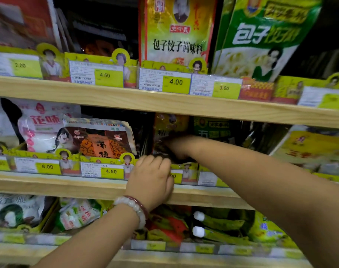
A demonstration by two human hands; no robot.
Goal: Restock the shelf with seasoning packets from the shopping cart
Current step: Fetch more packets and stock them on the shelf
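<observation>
At the middle shelf [164,111], my right hand [177,149] reaches deep, gripping a dark seasoning packet [168,132] among stocked rows; my left hand [151,176] curls over the price rail [99,169]. The cart is out of sight, so the remaining stock is unknown.

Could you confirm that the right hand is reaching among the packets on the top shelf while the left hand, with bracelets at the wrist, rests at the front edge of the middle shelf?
Not quite: the head view shows the right hand reaching among the dark packets on the middle shelf, not the top one. The left hand, with bracelets at the wrist, is indeed at that shelf's front edge.
</observation>
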